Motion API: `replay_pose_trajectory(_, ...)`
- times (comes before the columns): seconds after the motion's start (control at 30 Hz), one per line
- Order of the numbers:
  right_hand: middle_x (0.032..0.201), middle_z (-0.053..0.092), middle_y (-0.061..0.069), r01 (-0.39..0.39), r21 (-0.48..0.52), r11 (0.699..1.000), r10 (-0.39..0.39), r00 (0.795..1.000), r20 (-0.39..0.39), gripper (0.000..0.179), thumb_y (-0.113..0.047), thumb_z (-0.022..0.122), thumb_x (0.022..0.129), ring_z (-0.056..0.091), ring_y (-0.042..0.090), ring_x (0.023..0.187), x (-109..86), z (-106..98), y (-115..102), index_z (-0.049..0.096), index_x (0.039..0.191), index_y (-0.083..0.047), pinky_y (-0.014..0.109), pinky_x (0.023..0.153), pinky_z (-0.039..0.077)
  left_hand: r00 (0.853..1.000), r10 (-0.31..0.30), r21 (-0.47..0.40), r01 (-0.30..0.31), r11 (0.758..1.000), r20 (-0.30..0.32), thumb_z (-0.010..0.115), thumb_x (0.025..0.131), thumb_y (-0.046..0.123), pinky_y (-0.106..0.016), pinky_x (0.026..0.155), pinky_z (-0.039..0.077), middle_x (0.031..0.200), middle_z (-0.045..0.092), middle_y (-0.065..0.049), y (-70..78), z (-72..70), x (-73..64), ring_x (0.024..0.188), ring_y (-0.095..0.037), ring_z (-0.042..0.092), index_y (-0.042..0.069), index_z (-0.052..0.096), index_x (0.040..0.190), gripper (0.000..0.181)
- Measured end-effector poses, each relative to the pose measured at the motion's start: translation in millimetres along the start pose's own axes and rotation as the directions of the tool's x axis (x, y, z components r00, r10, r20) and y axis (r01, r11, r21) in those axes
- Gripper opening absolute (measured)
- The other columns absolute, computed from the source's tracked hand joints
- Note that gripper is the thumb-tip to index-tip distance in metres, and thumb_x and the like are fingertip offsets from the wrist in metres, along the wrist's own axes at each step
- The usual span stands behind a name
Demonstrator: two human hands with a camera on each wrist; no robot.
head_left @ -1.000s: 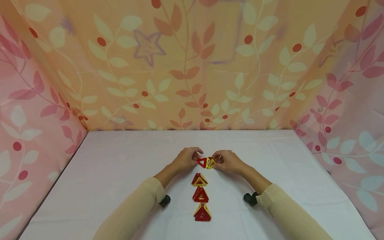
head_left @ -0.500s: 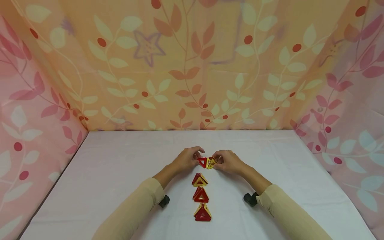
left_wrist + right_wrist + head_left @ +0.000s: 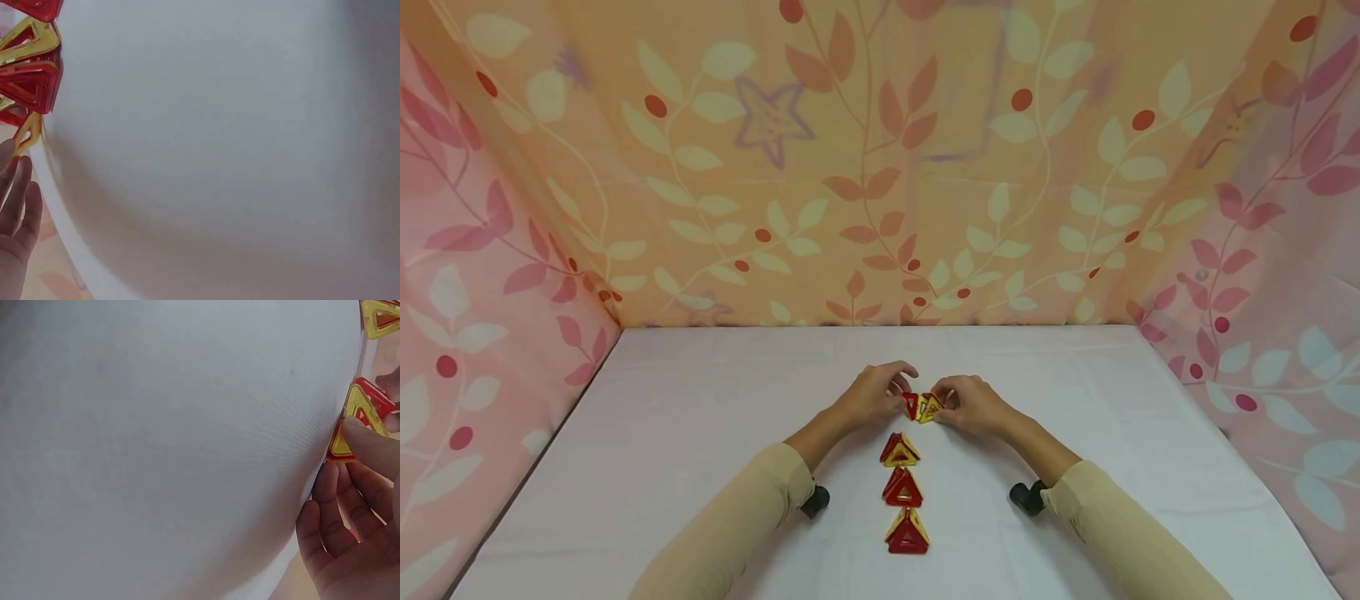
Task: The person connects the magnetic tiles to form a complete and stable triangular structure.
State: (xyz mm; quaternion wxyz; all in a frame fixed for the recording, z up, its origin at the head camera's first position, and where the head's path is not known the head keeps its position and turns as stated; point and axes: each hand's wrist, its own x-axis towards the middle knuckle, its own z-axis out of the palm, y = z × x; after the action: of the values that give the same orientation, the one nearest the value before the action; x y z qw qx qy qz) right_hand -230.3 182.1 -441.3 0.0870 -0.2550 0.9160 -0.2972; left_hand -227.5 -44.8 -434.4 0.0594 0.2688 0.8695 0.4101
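Observation:
At the far middle of the table, in the head view, my left hand [image 3: 874,395] holds a red triangular magnetic tile [image 3: 912,406] by its left side. Its upper fingers arch above the tile. Beside it, my right hand [image 3: 973,403] pinches a yellow triangular magnetic tile [image 3: 932,408] that is joined to others. The right wrist view shows the thumb pressed on the yellow tile [image 3: 340,442], with a red tile [image 3: 378,397] tilted behind it. At the left wrist view's edge, left fingers [image 3: 19,200] reach a yellow tile [image 3: 28,134]; the thumb's contact is hidden there.
Three small tile pyramids stand in a column towards me: a red and yellow one [image 3: 899,450], a red one [image 3: 902,487] and another red and yellow one [image 3: 907,533]. A white cloth covers the table [image 3: 700,417]. Patterned curtains [image 3: 865,208] rise behind and at both sides.
My left hand has shifted slightly right, and the red tile has turned in towards the yellow tiles, looking narrower. The right hand and the three pyramids have stayed put.

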Motion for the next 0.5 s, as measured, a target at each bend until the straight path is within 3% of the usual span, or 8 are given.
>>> replay_pose_trajectory(0.5,0.093,0.066,-0.002,-0.023,0.001,1.0,0.023,1.0,0.0,0.027,-0.013,0.08,0.085,0.057,0.012,0.079,0.0,-0.5,-1.2,0.07,0.109,-0.006,0.031,0.074,0.05,1.0,-0.004,0.001,0.004,1.0,0.015,0.068,0.09,-0.003,-0.032,0.087,0.055,0.101,0.07,-0.007,6.7,3.7,4.1,0.096,-0.018,0.066,0.002,0.06,0.126,0.037)
